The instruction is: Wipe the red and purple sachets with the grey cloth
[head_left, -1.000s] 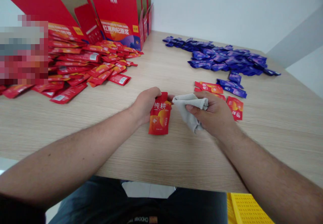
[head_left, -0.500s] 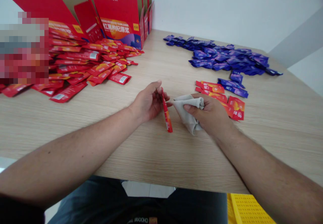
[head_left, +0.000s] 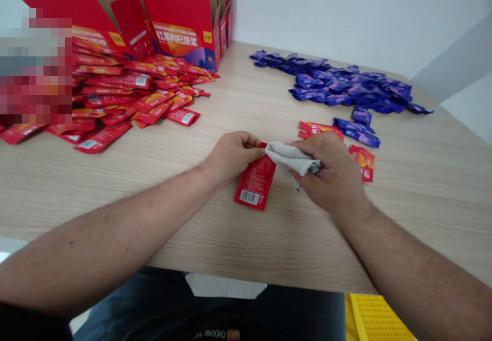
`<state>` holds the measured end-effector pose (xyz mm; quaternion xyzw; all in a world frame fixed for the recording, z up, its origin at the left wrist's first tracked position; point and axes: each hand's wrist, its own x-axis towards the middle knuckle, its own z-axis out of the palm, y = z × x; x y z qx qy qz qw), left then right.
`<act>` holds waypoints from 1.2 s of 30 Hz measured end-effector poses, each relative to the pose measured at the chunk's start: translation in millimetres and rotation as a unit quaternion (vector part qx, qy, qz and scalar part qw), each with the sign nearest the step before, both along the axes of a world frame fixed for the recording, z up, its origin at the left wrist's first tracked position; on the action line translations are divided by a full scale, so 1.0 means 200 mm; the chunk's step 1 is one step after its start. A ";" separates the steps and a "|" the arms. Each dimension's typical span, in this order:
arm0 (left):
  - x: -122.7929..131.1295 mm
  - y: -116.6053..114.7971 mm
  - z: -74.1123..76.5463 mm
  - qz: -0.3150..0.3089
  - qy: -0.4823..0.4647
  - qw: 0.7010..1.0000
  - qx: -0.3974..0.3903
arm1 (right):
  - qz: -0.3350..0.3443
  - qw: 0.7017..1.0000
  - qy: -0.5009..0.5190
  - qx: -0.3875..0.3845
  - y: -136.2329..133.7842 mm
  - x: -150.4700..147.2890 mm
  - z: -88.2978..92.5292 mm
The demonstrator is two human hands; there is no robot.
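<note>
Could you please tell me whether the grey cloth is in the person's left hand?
No, the grey cloth is pinched in the right hand, while the left hand grips the top of the red sachet.

Pixelation (head_left: 35, 66) hides the left of the red sachet pile (head_left: 126, 92).
</note>
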<state>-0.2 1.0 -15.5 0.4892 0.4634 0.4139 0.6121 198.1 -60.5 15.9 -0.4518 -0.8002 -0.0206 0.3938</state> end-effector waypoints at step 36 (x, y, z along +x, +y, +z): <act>0.04 -0.06 0.05 -0.045 -0.026 0.994 -0.099 | 0.025 0.994 -0.107 -0.011 0.03 -0.02 -0.02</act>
